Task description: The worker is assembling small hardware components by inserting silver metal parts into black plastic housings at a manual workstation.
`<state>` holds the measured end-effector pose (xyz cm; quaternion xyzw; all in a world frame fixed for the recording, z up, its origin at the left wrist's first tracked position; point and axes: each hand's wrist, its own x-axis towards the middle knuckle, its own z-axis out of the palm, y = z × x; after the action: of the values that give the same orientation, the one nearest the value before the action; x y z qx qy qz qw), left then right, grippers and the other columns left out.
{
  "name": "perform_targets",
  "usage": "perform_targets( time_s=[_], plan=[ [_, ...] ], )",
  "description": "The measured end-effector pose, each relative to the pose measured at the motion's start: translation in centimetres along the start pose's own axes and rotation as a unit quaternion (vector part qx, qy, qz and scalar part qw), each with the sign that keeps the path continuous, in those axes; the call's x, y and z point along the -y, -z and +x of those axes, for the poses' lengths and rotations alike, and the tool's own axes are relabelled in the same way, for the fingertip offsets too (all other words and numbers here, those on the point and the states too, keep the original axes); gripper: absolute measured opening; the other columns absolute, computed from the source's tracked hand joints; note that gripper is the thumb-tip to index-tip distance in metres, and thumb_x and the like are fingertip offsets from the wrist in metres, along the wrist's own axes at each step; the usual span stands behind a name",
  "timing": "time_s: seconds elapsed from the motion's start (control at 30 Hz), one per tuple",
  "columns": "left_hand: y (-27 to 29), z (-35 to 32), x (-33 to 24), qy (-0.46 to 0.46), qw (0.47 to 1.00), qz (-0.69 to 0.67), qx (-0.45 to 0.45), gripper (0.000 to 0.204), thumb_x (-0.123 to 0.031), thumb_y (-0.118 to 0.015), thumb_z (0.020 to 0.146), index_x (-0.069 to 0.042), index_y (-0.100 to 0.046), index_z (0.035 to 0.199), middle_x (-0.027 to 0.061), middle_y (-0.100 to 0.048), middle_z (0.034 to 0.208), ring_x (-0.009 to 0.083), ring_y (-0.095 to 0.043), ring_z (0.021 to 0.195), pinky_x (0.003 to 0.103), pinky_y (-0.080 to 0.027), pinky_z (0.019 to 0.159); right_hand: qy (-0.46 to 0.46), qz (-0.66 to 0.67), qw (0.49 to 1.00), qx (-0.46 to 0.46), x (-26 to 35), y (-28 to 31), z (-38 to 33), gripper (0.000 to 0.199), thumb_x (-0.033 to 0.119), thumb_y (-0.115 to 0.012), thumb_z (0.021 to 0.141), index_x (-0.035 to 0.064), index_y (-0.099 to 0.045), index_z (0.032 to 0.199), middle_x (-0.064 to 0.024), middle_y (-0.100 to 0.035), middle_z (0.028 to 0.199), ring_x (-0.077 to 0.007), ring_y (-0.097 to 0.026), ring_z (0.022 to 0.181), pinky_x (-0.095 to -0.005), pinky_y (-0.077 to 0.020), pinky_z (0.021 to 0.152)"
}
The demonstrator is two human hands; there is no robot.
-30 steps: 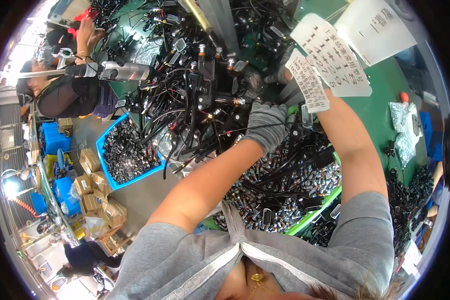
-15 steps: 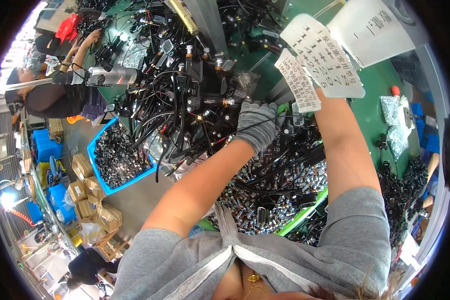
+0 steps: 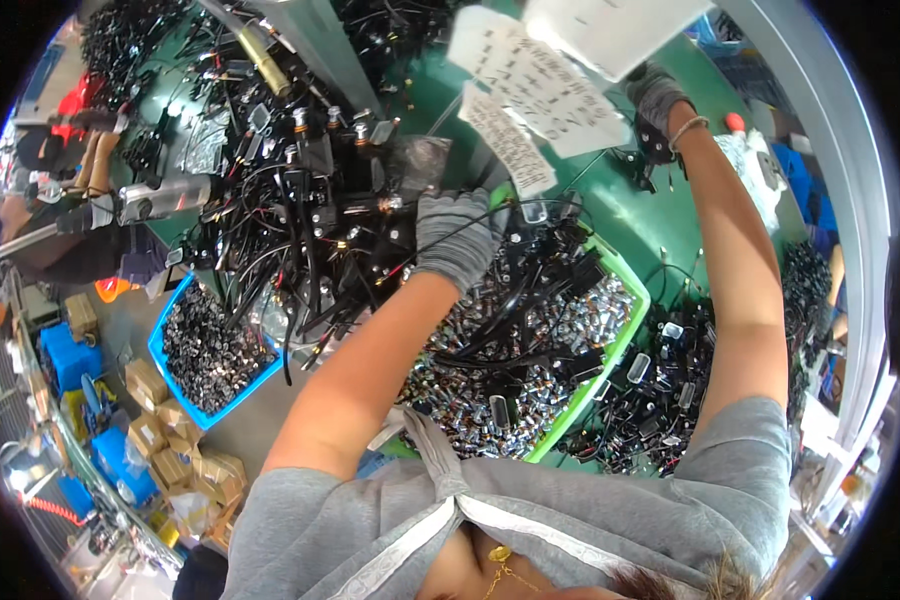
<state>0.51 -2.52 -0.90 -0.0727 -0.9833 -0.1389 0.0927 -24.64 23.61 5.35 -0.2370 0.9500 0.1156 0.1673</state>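
Observation:
My left hand (image 3: 457,238), in a grey knit glove, is closed at the far edge of the green bin (image 3: 625,275). What its curled fingers hold is hidden; a thin black cable runs past it. Shiny small metal cylinders (image 3: 500,385) fill the bin, with black cabled parts (image 3: 515,310) lying over them. Farther right my right hand (image 3: 658,98), also gloved, is stretched over the green table, partly behind the hanging paper. It appears closed on a black metal part with a cable (image 3: 654,148), whose exact kind is unclear.
A tangled heap of black cabled parts (image 3: 305,190) covers the left. A blue bin (image 3: 215,410) of small dark pieces stands beyond it. Paper sheets (image 3: 540,80) hang ahead by a metal post (image 3: 315,50). More black parts (image 3: 640,400) lie right. A co-worker's arm (image 3: 95,160) shows far left.
My right hand has come out from behind the paper and reached up and right over the table, with a black part beside it. The whole view has shifted. My left hand stays by the bin's edge.

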Motion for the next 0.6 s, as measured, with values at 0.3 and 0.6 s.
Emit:
perform_targets(
  time_s=[0.3,0.6],
  plan=[
    [0.0,0.1,-0.8,-0.004,1.000,-0.013,-0.002,0.028,-0.037,-0.057,0.085,-0.010,-0.064,0.087,0.0081,-0.066,0.075,0.0259,-0.063,0.076,0.045,-0.042,0.084,-0.212,0.256,0.942,-0.037,-2.7,-15.6,0.8,0.037,0.032,-0.055,0.089,0.0084,-0.060,0.116,-0.0151,-0.063,0.115,-0.0315,-0.060,0.105,-0.0365,-0.0479,0.088],
    [-0.3,0.2,-1.0,0.014,1.000,-0.026,0.009,0.030,-0.040,-0.054,0.087,-0.012,-0.064,0.089,0.0080,-0.067,0.077,0.0274,-0.063,0.077,0.044,-0.043,0.079,-0.315,0.099,0.944,0.015,1.9,-14.1,-0.3,0.038,0.035,-0.059,0.088,0.0123,-0.065,0.117,-0.0091,-0.062,0.122,-0.0258,-0.059,0.114,-0.0404,-0.0494,0.090]
  ],
)
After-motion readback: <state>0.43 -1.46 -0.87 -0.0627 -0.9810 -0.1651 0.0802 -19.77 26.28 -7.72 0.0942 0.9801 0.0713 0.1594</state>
